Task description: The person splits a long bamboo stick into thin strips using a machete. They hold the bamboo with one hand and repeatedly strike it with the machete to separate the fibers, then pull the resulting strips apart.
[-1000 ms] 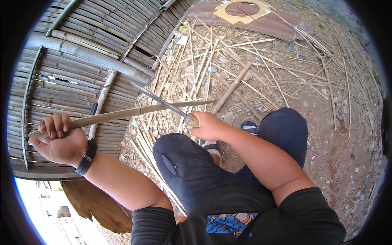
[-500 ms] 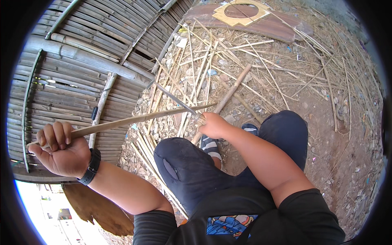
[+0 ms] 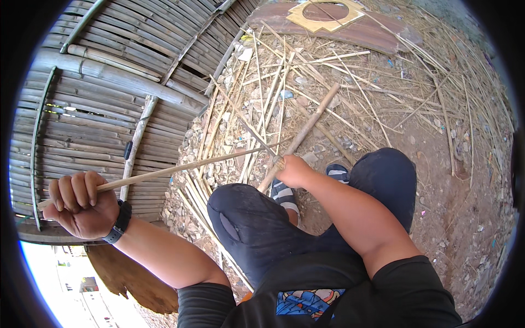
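Observation:
My left hand [image 3: 82, 205], raised at the left with a dark watch on its wrist, is closed round one end of a long bamboo strip [image 3: 180, 166]. The strip slants across to the middle, where its thin far end passes close to a thick round stick [image 3: 313, 120]. My right hand [image 3: 297, 170] is closed on the handle of a knife [image 3: 279, 162], next to that stick. The knife's narrow blade points up and left, near the strip; it appears almost edge-on, so whether they touch is unclear. The stick leans from beside my foot toward the far side.
A bamboo slat wall [image 3: 87, 131] rises at the left. Split bamboo strips [image 3: 268, 98] and straw litter the stony ground ahead. Farther off, a yellow frame with a round hole [image 3: 295, 16] lies on a brown board [image 3: 350, 38]. My bent knees [image 3: 246, 213] flank my right forearm.
The bamboo strip has turned and now shows a narrower side. My left fingers have curled more tightly round it. My right hand and the knife have shifted slightly right, and the blade has tilted edge-on.

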`<state>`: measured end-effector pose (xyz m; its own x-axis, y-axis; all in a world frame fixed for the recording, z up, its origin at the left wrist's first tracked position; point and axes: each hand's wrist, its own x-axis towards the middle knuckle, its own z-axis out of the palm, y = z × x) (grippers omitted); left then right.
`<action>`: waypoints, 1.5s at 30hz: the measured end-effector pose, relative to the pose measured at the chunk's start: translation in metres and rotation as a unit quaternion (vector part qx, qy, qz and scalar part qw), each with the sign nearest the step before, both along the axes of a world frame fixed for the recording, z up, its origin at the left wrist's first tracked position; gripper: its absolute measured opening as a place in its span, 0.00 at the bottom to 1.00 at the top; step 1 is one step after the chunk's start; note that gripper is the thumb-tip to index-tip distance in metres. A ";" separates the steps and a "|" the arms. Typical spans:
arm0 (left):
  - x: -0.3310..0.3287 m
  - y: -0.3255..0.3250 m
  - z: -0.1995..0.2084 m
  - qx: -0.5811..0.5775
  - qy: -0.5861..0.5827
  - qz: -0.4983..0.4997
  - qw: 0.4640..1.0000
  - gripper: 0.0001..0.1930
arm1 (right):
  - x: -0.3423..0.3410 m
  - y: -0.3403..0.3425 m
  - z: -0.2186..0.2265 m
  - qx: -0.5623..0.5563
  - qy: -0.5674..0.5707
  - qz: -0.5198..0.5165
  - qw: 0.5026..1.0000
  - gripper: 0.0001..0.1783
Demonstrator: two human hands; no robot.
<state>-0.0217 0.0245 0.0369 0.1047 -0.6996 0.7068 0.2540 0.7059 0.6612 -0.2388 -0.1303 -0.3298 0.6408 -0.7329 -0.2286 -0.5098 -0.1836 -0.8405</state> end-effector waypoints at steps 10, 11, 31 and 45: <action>0.022 0.010 -0.002 -0.013 0.012 0.141 0.990 0.19 | 0.003 0.014 0.032 0.026 -0.035 0.038 0.998 0.27; 0.020 0.002 -0.001 -0.015 0.016 0.156 0.988 0.19 | 0.003 0.009 -0.007 0.017 -0.010 -0.007 1.000 0.24; 0.135 -0.007 0.010 0.038 0.043 0.018 0.998 0.18 | 0.024 0.008 -0.066 0.083 0.017 -0.052 0.995 0.24; 0.144 0.002 0.015 0.028 0.052 0.142 0.988 0.17 | 0.047 0.018 -0.043 0.014 -0.131 -0.004 0.991 0.21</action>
<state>0.1219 0.0264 0.0517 0.3722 -0.6699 0.6424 0.1202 0.7211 0.6823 -0.1913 -0.1120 -0.3728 0.6756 -0.7335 -0.0750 -0.2751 -0.1563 -0.9486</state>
